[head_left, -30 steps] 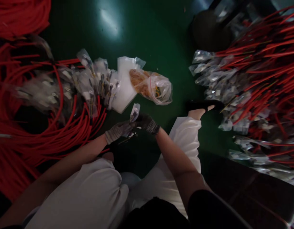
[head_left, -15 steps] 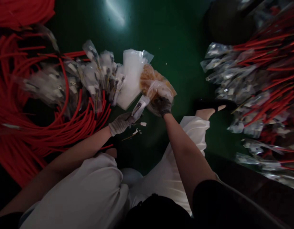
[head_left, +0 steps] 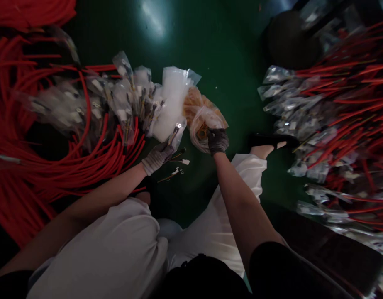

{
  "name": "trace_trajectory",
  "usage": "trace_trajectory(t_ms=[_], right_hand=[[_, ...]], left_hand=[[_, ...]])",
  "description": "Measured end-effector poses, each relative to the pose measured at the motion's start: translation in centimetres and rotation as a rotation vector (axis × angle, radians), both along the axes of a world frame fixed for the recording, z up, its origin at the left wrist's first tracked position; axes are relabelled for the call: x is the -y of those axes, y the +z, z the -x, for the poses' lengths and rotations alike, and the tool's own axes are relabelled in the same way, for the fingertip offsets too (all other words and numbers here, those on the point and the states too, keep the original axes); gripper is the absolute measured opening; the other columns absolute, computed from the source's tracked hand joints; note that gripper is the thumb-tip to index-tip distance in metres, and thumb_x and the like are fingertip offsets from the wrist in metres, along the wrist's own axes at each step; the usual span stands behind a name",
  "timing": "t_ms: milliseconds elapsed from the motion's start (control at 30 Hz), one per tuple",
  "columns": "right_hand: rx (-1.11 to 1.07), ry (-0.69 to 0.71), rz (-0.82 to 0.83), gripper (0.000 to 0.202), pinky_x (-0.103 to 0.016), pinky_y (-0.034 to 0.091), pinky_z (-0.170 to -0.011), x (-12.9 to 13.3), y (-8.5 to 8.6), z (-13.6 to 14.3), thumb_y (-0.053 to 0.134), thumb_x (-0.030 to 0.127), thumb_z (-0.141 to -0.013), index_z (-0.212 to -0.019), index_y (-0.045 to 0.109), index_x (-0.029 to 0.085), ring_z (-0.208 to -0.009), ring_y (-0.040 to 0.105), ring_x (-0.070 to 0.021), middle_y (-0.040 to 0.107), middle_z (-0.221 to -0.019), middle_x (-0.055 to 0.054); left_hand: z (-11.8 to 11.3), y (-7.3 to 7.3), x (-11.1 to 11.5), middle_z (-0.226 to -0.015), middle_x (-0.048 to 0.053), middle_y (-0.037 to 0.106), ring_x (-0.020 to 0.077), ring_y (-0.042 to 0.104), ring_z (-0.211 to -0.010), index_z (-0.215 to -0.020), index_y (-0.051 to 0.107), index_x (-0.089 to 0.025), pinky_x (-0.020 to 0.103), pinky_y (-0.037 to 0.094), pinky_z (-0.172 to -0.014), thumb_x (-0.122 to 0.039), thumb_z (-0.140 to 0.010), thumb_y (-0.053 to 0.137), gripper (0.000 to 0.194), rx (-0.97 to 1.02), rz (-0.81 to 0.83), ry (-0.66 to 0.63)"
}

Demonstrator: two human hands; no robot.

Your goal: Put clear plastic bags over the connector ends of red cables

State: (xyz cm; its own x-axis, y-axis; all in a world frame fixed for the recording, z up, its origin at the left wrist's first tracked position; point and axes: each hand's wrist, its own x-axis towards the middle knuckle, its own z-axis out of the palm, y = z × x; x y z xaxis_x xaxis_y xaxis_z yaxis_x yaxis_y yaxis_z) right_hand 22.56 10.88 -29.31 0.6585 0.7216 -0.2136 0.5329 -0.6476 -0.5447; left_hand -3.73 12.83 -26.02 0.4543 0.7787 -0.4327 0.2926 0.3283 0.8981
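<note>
Your left hand [head_left: 157, 156] grips a small clear pouch [head_left: 175, 133]; your right hand [head_left: 217, 140] pinches the bag of orange bands [head_left: 203, 118]; green floor [head_left: 235, 66] beneath.

Left hand [head_left: 157, 157] on small pouch [head_left: 176, 135]; right hand [head_left: 218, 140] in rubber-band bag [head_left: 203, 118]

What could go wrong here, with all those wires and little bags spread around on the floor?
The loose terminals lying on the green floor near the left hand could get lost or stepped on. The open bag that the right hand reaches into might spill. The red cables could tangle.
</note>
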Motion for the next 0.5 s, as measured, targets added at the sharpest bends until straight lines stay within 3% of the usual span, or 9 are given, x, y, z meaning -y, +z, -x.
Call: trace_trajectory(t_ms=[67,167,267,367,433,500], right_hand=[[-0.056,-0.014,-0.124,0.016,-0.045,0.046,-0.108,0.1,1.2,1.5,0.065,0.024,-0.087,-0.095,0.077,0.016,-0.115,0.062,-0.0281,0.065,-0.121,-0.015],[-0.297,0.104,-0.312,0.003,-0.045,0.041,-0.115,1.1,3.3,5.8,0.074,0.023,-0.077,-0.079,0.072,0.022,-0.111,0.059,-0.0265,0.064,-0.104,-0.008],[-0.855,0.125,-0.436,0.016,-0.045,0.044,-0.115,3.3,5.2,10.3,0.079,0.028,-0.070,-0.067,0.064,0.025,-0.106,0.057,-0.0249,0.058,-0.084,-0.003],[-1.318,0.036,-0.470,0.033,-0.044,0.060,-0.093,5.7,6.3,12.1,0.065,0.046,-0.081,-0.061,0.048,0.025,-0.097,0.063,-0.0234,0.057,-0.076,-0.002],[-1.453,0.007,-0.458,0.024,-0.035,0.062,-0.067,6.5,6.6,11.9,0.060,0.045,-0.082,-0.072,0.055,0.024,-0.084,0.065,-0.0202,0.063,-0.082,-0.002],[-1.440,0.002,-0.469,0.020,-0.025,0.054,-0.050,6.3,6.9,10.8,0.068,0.033,-0.076,-0.093,0.065,0.023,-0.070,0.062,-0.0153,0.068,-0.090,-0.001]], left_hand=[[-0.1,0.5,-0.2,-0.064,-0.001,0.054,0.0162,0.053,-0.065,-0.079,0.061,-0.020,0.030,0.047,-0.063,-0.054,-0.081,0.070,0.035,0.032,-0.074,-0.002],[-0.2,1.4,-0.7,-0.073,0.001,0.060,0.0194,0.057,-0.075,-0.083,0.063,-0.020,0.033,0.051,-0.073,-0.051,-0.068,0.080,0.039,0.077,-0.142,-0.019],[0.0,1.6,-1.1,-0.071,0.002,0.062,0.0218,0.060,-0.078,-0.078,0.065,-0.018,0.037,0.051,-0.076,-0.049,-0.067,0.082,0.038,0.012,-0.060,-0.006],[0.5,0.9,-1.0,-0.072,0.003,0.064,0.0224,0.061,-0.078,-0.073,0.066,-0.017,0.039,0.051,-0.080,-0.049,-0.073,0.078,0.034,0.033,-0.012,0.045],[0.6,0.2,-0.7,-0.070,0.004,0.064,0.0232,0.062,-0.078,-0.072,0.065,-0.018,0.040,0.052,-0.079,-0.048,-0.073,0.079,0.033,0.063,-0.003,0.046],[0.6,-0.3,-0.2,-0.071,0.005,0.066,0.0247,0.064,-0.079,-0.076,0.067,-0.018,0.041,0.053,-0.078,-0.049,-0.074,0.080,0.034,0.084,0.007,0.022]])
